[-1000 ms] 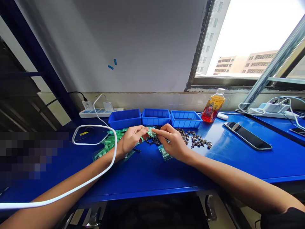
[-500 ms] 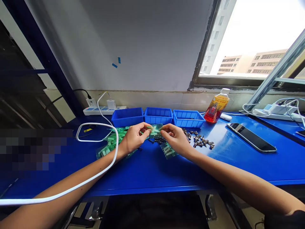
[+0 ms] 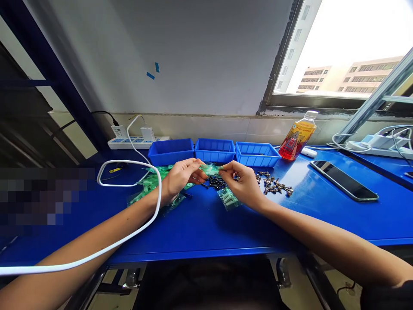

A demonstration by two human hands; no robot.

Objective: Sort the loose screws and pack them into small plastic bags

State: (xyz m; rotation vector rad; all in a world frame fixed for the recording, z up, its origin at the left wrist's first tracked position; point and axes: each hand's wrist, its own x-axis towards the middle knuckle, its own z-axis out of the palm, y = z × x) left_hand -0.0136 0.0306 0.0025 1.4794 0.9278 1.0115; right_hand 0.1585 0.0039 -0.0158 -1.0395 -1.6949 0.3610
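Pinching a small green plastic packet point(image 3: 210, 169) between them, the left hand point(image 3: 180, 178) and the right hand point(image 3: 242, 183) meet just above the blue table point(image 3: 200, 228), in front of the middle blue bin point(image 3: 214, 150). Each hand closes thumb and fingertips on one end of the packet, the remaining fingers curled; both forearms reach in from the near edge, wrists raised slightly. The packet looks thin, clear-green and crinkled, though its contents are too small to tell. Under it lies a heap of small black screws point(image 3: 215, 183). A second green packet point(image 3: 228, 198) lies flat beneath the right hand, and a loose pile of green packets point(image 3: 151, 185) spreads behind the left wrist. Metallic screws point(image 3: 275, 186) are scattered to the right. A white cable point(image 3: 135, 232) drapes over the left forearm.
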